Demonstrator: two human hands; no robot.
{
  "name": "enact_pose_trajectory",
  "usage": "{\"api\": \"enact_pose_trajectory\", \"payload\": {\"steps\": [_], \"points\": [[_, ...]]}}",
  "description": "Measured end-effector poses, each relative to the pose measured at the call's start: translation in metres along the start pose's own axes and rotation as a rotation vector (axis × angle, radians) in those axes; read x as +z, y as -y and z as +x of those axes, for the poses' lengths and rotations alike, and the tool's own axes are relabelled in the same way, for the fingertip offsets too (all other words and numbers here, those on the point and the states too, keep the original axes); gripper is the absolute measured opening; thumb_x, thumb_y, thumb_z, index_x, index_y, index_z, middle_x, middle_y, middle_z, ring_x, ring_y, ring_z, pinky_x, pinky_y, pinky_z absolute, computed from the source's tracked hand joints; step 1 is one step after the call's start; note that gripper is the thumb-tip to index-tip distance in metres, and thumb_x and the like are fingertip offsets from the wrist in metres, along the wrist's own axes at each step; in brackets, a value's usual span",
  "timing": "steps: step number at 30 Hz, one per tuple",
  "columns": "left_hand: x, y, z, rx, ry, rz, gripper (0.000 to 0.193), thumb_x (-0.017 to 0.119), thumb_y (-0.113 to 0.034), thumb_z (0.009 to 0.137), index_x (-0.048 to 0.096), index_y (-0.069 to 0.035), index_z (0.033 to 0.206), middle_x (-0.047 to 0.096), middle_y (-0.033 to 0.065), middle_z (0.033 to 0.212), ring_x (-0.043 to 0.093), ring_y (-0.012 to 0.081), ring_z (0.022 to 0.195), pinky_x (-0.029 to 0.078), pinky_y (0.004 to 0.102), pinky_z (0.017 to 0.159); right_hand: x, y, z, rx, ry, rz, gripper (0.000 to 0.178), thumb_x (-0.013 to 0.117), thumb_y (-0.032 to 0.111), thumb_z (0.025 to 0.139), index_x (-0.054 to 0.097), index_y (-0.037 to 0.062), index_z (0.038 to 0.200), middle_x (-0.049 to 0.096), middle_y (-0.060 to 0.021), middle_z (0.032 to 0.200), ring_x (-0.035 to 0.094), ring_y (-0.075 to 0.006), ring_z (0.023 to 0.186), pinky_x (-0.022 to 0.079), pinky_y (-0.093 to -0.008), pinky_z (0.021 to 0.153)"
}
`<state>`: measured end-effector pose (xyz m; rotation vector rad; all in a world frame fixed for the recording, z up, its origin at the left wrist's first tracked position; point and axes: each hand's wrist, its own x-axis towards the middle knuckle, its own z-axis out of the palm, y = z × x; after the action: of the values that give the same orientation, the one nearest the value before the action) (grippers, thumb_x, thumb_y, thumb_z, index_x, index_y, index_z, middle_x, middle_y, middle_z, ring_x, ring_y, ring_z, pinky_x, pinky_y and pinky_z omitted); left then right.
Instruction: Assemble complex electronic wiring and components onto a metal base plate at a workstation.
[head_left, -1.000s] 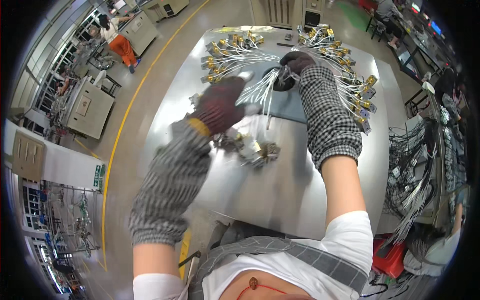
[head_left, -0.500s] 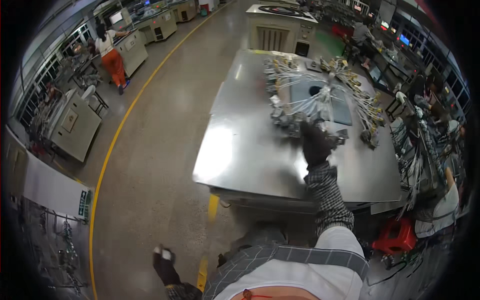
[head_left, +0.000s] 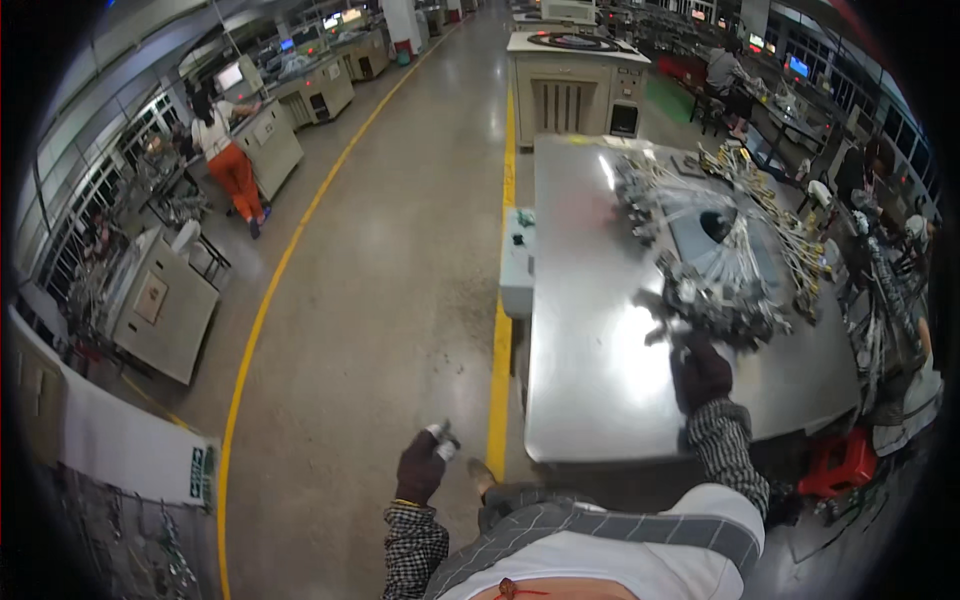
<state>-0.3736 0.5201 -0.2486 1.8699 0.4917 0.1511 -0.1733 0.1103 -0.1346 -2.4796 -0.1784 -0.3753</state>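
Observation:
My left hand (head_left: 422, 470), in a dark maroon glove with pale fingertips, hangs over the floor left of the metal table (head_left: 580, 385). Its fingers are closed, and a small dark bit shows at their tips, too small to name. My right hand (head_left: 703, 375), gloved the same way, is over the table at the near side of a spread of wire harnesses (head_left: 738, 245). Their white wires fan out from the middle to grey and yellow connectors. Grey connectors (head_left: 700, 295) lie just beyond the right fingers. Blur hides whether these fingers grip one.
A pale blue box (head_left: 518, 262) stands against the table's left side. Beyond the table is a beige machine (head_left: 575, 85). A red stool (head_left: 838, 462) is at the near right. A person in orange trousers (head_left: 235, 180) stands at benches on the left; others sit at right.
The table and harnesses have shifted right and lower in view. My right hand has drawn back toward the table's near edge. My left hand has risen and moved right.

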Motion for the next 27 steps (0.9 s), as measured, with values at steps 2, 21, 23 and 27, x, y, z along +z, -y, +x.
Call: {"api": "enact_pose_trajectory", "payload": {"steps": [2, 21, 23, 27], "points": [[-0.015, 0.053, 0.053, -0.108, 0.060, 0.304, 0.042, 0.066, -0.028, 0.092, 0.063, -0.004, 0.126, 0.070, 0.0137, 0.110, 0.068, 0.0267, 0.102, 0.051, 0.0355, 0.090, 0.011, -0.007, 0.012, -0.008, -0.045, -0.185, 0.023, 0.056, 0.011, 0.088, 0.065, 0.0128, 0.109, 0.069, -0.0163, 0.094, 0.068, -0.0351, 0.086, 0.054, -0.0433, 0.074], [-0.197, 0.251, 0.524, -0.193, 0.473, 0.872, 0.040, 0.056, -0.036, 0.096, 0.065, -0.006, 0.121, 0.066, 0.0156, 0.120, 0.063, 0.0269, 0.110, 0.048, 0.0408, 0.094, 0.087, 0.031, 0.093, 1.017, 0.037, -0.942, 0.020, 0.053, 0.019, 0.092, 0.066, 0.0089, 0.102, 0.068, -0.0170, 0.100, 0.068, -0.0326, 0.094, 0.055, -0.0456, 0.080], [-0.216, 0.238, 0.627, -0.180, 0.522, 0.987, 0.038, 0.057, -0.034, 0.096, 0.066, -0.007, 0.119, 0.067, 0.0152, 0.119, 0.064, 0.0260, 0.108, 0.049, 0.0406, 0.093, 0.103, 0.037, 0.112, 1.144, -0.030, -0.925, 0.020, 0.052, 0.019, 0.092, 0.066, 0.0089, 0.102, 0.068, -0.0169, 0.101, 0.068, -0.0325, 0.094, 0.055, -0.0455, 0.081], [-0.187, 0.187, 0.860, -0.053, 0.883, 1.759, 0.033, 0.058, -0.030, 0.096, 0.068, -0.008, 0.117, 0.068, 0.0143, 0.116, 0.065, 0.0243, 0.104, 0.050, 0.0401, 0.090, 0.151, 0.039, 0.147, 1.254, -0.107, -0.899, 0.021, 0.051, 0.019, 0.092, 0.066, 0.0088, 0.104, 0.067, -0.0168, 0.102, 0.067, -0.0323, 0.096, 0.055, -0.0454, 0.082]]}}
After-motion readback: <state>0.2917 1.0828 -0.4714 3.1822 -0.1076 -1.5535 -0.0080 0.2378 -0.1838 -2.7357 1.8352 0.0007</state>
